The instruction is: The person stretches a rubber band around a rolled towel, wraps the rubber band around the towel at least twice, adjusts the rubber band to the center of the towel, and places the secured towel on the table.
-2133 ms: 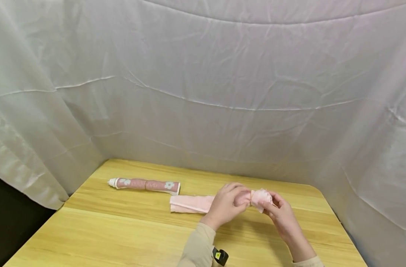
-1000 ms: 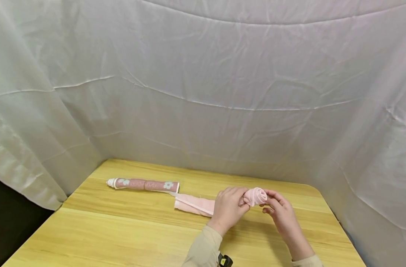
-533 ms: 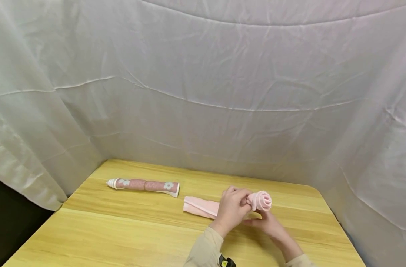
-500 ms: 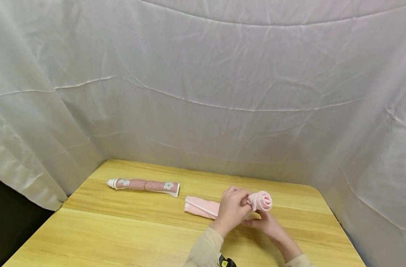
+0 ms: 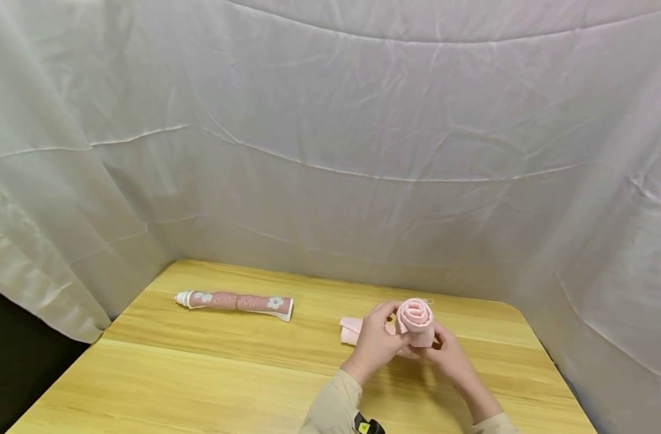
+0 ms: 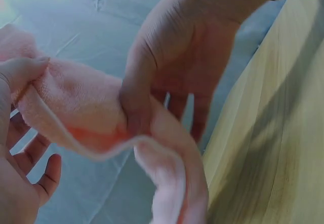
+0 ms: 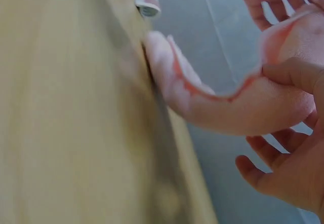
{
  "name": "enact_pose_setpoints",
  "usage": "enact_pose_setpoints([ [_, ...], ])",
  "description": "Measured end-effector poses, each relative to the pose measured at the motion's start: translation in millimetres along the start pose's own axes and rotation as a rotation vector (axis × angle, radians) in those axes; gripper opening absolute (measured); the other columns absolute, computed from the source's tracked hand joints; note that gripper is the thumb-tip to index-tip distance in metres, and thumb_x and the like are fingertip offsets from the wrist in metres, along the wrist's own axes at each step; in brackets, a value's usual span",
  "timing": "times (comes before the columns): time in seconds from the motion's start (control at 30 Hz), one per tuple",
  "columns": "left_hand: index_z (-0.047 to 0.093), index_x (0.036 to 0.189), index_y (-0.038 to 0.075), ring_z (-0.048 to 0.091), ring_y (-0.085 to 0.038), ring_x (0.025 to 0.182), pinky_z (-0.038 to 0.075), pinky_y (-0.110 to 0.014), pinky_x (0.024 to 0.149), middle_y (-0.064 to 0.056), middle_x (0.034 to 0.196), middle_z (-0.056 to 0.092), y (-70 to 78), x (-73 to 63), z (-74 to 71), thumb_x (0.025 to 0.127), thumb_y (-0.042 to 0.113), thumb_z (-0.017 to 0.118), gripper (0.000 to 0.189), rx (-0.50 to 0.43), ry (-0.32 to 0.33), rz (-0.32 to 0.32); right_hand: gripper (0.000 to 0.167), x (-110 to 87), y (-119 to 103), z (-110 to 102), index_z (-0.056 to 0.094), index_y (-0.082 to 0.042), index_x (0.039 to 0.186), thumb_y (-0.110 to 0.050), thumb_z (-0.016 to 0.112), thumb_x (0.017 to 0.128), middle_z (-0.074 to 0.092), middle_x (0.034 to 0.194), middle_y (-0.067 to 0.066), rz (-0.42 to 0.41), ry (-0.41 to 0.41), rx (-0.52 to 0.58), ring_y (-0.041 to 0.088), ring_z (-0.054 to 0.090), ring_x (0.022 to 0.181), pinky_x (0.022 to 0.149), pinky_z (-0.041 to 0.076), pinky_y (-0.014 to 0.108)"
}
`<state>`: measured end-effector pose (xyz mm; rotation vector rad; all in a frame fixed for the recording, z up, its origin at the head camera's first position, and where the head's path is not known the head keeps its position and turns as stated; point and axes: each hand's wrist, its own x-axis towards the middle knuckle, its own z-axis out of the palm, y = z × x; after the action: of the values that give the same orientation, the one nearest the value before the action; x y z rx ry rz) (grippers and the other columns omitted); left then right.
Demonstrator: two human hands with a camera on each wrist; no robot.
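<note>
A rolled pink towel [image 5: 415, 318] is held up off the table between the two hands, its spiral end turned up toward the head camera. My left hand [image 5: 375, 339] grips it at the left, close to a thin brownish band [image 6: 23, 93] that cinches the cloth. From the right and below, my right hand [image 5: 451, 357] pinches the roll; in the right wrist view its thumb [image 7: 288, 74] presses on the terry surface. The tail of the towel [image 7: 162, 57] bends down loosely toward the table. Some of the fingers behind the cloth are hidden.
A second roll, a dusky pink towel [image 5: 238, 301] with pale flowers and a white pointed end, lies at the back left of the wooden table [image 5: 162, 374]. Grey-white curtains [image 5: 330, 150] hang behind and along both sides. A black device [image 5: 370, 425] sits at the left wrist.
The pink towel's rolled end has turned from pointing right to facing up, and its tail has drawn rightward. My right hand has shifted from the end to below the roll. The flowered towel stays put.
</note>
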<state>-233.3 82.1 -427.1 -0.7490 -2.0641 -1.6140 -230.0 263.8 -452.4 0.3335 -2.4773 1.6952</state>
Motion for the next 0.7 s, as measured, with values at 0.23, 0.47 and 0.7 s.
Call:
enact_pose_setpoints([
  [0.23, 0.065, 0.116, 0.009, 0.065, -0.012, 0.102, 0.052, -0.026, 0.093, -0.008, 0.111, 0.072, -6.3, 2.6, 1.4, 0.075, 0.008, 0.08, 0.044, -0.179, 0.026, -0.051, 0.043, -0.6, -10.1, -21.5, 0.064, 0.002, 0.109, 0.01, 0.072, 0.067, 0.059, 0.105, -0.016, -0.26, 0.255, -0.3, -0.015, 0.045, 0.097, 0.081, 0.041, 0.009],
  [0.47, 0.062, 0.119, 0.011, 0.059, -0.003, 0.088, 0.053, -0.021, 0.078, -0.01, 0.11, 0.068, -15.0, 3.6, 1.1, 0.076, 0.014, 0.082, 0.047, -0.242, -0.026, -0.173, 0.049, 1.1, -15.5, -34.7, 0.068, 0.002, 0.097, 0.016, 0.074, 0.051, 0.059, 0.1, 0.023, -0.524, 0.491, -0.579, 0.024, 0.047, 0.098, 0.082, 0.032, 0.038],
  [0.7, 0.061, 0.118, 0.016, 0.055, -0.001, 0.079, 0.051, -0.018, 0.068, -0.004, 0.103, 0.065, -21.7, 2.4, 1.4, 0.076, 0.021, 0.083, 0.048, -0.211, -0.088, -0.312, 0.04, 4.2, -1.5, -39.0, 0.072, -0.006, 0.091, 0.014, 0.075, 0.056, 0.059, 0.093, 0.019, -0.596, 0.545, -0.776, 0.041, 0.049, 0.09, 0.073, 0.033, 0.054],
])
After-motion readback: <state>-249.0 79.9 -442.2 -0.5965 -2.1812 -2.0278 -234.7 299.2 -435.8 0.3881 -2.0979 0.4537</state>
